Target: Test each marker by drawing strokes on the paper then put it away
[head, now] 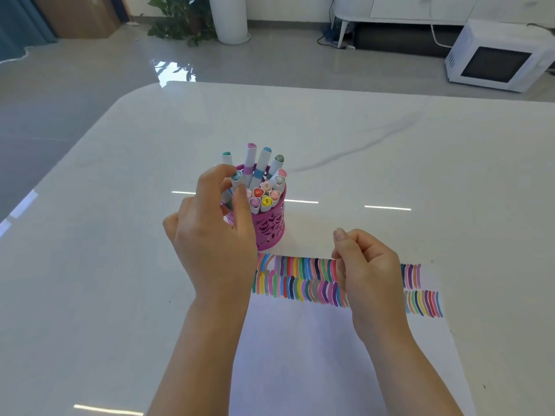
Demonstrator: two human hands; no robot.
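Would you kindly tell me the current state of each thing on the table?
pink holder: upright, holding capped markers
left hand: pinches the light-blue marker in the pink holder
right hand: curled, nothing visible in it
paper: flat, rows of coloured strokes

Glossy grey floor [90,85] behind white marbled worktop [390,139]; white microwave [495,58] on floor, right; leafy plant [177,19] far back.

Head-worn camera looks forward-down, close over the table [390,151].
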